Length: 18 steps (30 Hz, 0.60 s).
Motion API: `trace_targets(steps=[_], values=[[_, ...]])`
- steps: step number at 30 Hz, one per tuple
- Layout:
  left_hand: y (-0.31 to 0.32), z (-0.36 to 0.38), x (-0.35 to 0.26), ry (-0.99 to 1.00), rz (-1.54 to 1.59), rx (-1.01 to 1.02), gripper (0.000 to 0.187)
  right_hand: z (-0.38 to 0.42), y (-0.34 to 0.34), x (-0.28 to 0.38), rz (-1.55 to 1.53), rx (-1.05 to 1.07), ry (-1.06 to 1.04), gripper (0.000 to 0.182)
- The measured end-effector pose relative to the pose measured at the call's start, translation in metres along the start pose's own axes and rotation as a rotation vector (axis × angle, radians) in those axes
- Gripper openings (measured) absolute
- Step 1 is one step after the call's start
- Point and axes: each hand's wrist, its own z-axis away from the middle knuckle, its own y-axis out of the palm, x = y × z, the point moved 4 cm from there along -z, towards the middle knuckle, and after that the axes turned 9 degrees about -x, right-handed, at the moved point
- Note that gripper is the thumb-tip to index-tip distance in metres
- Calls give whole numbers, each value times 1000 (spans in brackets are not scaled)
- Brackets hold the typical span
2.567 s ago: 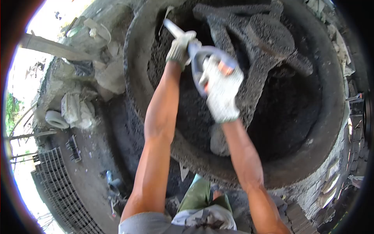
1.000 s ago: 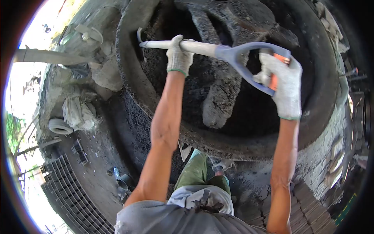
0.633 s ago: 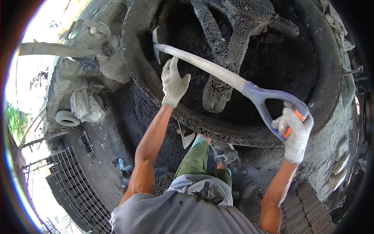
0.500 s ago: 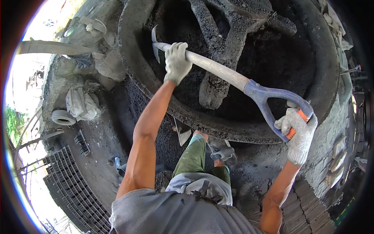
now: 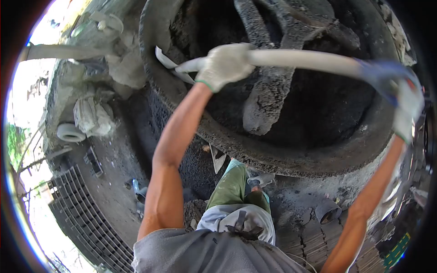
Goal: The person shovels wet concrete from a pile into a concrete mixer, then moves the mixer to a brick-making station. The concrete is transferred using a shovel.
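Now we swing the shovel (image 5: 291, 58) level across the mixer pan (image 5: 273, 157), lifted from its tilt; left hand (image 5: 225, 63) and right hand (image 5: 407, 107) stay clenched round it.

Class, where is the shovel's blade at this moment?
In the head view, the blade sits upper left, against the inner left wall of the mixer drum, just left of the gloved left hand gripping the shaft.
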Motion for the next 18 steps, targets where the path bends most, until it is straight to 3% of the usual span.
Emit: trace_targets(steps=[2,3,5,7,9,12,14,16,18], values=[[32,-1,55,-131,14,33,26,47,37,45,13,-11,-4,35],[36,0,54,-179,-3,91,24,58,38,30,-18,5,27,35],[44,18,31,-93,-26,149,21,78,23,4,70,87,63,34],[40,9,6,-77,-26,266,21,82,-16,-15,21,13,129,36],[13,4,-54,44,-25,225,21,44,-75,-57,286,-71,-84,37],[-15,-1,-115,49,31,371,23,-37,-123,-155,194,15,78,35],[-9,5,-119,28,123,407,25,-47,-70,-131,215,58,34,36],[28,25,-57,-39,124,122,24,-29,-29,-83,265,78,-13,37],[59,35,4,-137,63,114,25,36,8,0,327,60,-146,40]])
